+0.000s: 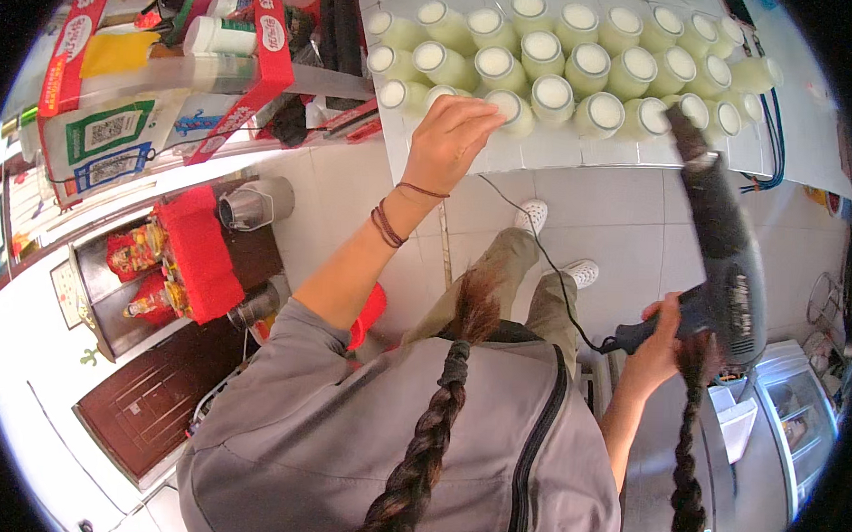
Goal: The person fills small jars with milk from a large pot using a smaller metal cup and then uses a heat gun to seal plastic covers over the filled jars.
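Several rows of jars with white tops and pale green sides, such as this jar (600, 115), stand on the white tiled counter (566, 154). My left hand (452, 135) is raised at the near row, its fingertips in front of a jar (514, 120); whether they touch it is unclear. In my right hand (656, 344) is the handle of a dark heat gun (725, 265), its nozzle pointing at the right part of the near row. Its black cord hangs from the handle.
A cluttered shelf (313, 83) with red edging adjoins the counter on the left. A metal bucket (261, 203) and a red-draped stand (202, 253) are at the left. Blue cables (775, 138) hang over the counter's right edge. A glass-topped cabinet (794, 417) is at lower right.
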The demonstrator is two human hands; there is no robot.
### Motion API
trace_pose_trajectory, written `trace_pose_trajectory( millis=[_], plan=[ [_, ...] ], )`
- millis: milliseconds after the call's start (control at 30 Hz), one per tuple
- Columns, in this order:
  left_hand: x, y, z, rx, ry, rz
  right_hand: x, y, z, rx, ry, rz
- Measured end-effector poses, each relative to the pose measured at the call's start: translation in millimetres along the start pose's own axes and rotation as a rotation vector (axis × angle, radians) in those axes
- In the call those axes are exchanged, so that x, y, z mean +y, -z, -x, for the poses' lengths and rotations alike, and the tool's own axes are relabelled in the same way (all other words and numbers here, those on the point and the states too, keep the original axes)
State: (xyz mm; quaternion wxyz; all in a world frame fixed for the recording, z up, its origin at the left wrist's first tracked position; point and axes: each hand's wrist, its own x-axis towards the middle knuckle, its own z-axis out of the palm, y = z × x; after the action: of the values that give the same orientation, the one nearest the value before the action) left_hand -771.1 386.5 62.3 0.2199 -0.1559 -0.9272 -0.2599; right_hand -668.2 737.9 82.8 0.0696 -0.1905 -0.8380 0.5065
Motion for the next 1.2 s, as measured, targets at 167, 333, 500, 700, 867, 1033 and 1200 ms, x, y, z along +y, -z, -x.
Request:
trace_pose_trajectory(
  millis=[167, 333, 500, 700, 867, 1033, 1200],
  plan=[
    [0.5, -5.6, -2.8, 0.054, 0.026, 0.03, -41.7, 8.7, -40.3, 0.122, -0.412, -0.522],
    [13.7, -21.0, -6.5, 0.119, 0.098, -0.074, -12.5, 23.8, -53.5, 0.207, -0.581, -0.68],
    [23.7, -35.6, -14.9, 0.176, 0.171, -0.203, 18.8, 43.0, -37.7, 0.335, -0.665, -0.713],
    [24.7, -44.0, -16.2, 0.212, 0.205, -0.283, 57.4, 101.6, -16.3, 0.219, -0.492, -0.813],
    [35.7, -42.1, -17.7, 0.172, 0.271, -0.34, 80.4, 145.3, -10.0, 0.243, -0.481, -0.869],
    [34.8, -32.9, -9.0, 0.108, 0.177, -0.358, 108.7, 175.3, -14.3, 0.202, -0.477, -0.984],
    [31.0, -24.8, 0.2, 0.06, 0.19, -0.287, 107.1, 190.2, -37.2, 0.012, -0.67, -1.049]
  ],
)
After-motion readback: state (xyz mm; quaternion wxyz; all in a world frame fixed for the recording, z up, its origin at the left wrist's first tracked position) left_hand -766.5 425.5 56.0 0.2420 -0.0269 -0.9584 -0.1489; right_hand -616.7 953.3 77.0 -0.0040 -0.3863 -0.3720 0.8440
